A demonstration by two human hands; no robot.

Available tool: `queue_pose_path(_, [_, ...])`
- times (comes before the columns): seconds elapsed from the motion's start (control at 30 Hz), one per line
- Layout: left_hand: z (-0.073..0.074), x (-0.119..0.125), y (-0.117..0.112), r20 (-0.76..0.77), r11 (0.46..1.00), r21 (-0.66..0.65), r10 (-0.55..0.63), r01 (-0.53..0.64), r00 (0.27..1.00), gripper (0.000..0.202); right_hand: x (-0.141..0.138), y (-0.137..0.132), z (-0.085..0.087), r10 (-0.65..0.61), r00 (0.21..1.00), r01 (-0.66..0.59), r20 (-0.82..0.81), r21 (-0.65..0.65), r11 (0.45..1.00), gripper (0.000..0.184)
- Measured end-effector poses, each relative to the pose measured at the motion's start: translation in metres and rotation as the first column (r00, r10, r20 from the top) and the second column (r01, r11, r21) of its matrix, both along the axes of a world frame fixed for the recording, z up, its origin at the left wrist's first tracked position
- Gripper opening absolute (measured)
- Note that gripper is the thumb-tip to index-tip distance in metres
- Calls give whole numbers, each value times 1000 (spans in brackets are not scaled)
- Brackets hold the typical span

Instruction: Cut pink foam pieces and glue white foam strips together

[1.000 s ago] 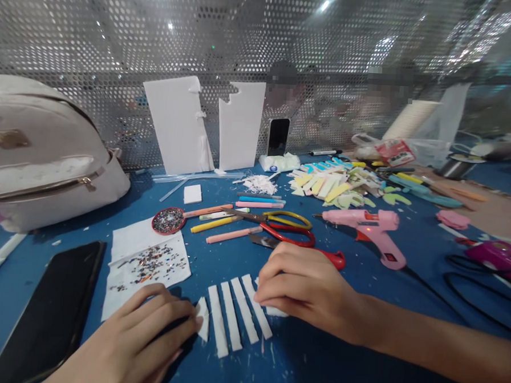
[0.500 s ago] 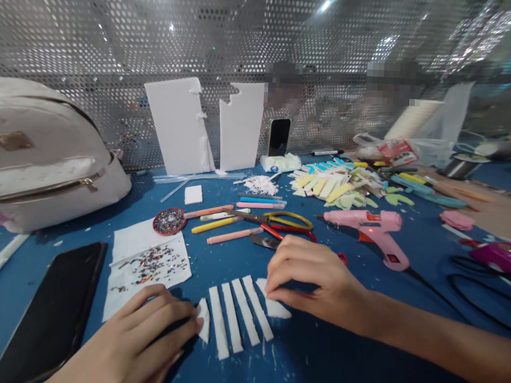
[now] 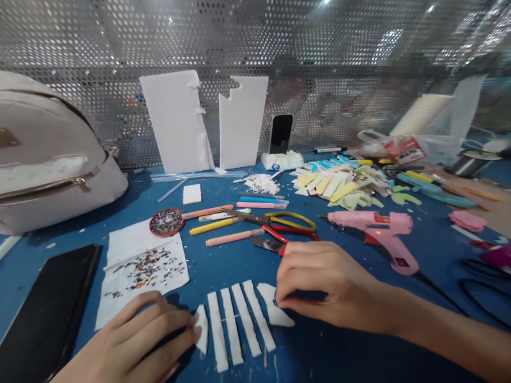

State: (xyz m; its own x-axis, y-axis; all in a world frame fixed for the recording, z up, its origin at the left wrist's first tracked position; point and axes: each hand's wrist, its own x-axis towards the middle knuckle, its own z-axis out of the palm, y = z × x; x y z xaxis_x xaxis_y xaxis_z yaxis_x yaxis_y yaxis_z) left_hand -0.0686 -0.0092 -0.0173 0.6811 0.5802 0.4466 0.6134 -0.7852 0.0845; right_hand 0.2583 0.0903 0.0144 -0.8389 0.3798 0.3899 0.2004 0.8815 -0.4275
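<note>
Several white foam strips (image 3: 218,332) lie side by side on the blue table between my hands. At their left end is a small tapered foam piece (image 3: 202,330); my left hand (image 3: 138,342) rests flat-fingered beside it, fingertips touching its edge. A wider, curved foam piece (image 3: 270,306) lies at the right end. My right hand (image 3: 319,280) has curled fingers, with thumb and index finger closed at that piece's right edge. The exact pinch is partly hidden. Just beyond my right hand are red-handled scissors (image 3: 270,243), their handles partly covered by it.
Glitter lies on white paper (image 3: 115,253) beside a black phone (image 3: 39,317). Behind are markers (image 3: 215,225), yellow-handled scissors (image 3: 258,218), paper scraps (image 3: 337,184) and upright white boards (image 3: 169,118). A pink glue gun (image 3: 374,223) with a cord is right; a backpack (image 3: 38,157) stands left.
My right hand has shifted slightly right, uncovering more of the curved foam piece. My left hand stays at the tapered piece. The view has moved a little.
</note>
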Motion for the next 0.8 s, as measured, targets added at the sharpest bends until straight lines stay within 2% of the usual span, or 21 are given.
queue_pose_path(0.23, [-5,1,1,26,1000,12,11,-12,1000,32,-1,-1,-2,-19,997,19,72,0,1000,15])
queue_pose_path(0.47, [-4,-1,2,17,999,40,5,-6,1000,33,-1,-2,-7,-21,995,13,96,80,997,16])
queue_pose_path(0.8, [-9,4,0,81,1000,3,14,-14,997,33,1,-3,-10,-25,983,-3,183,149,989,19])
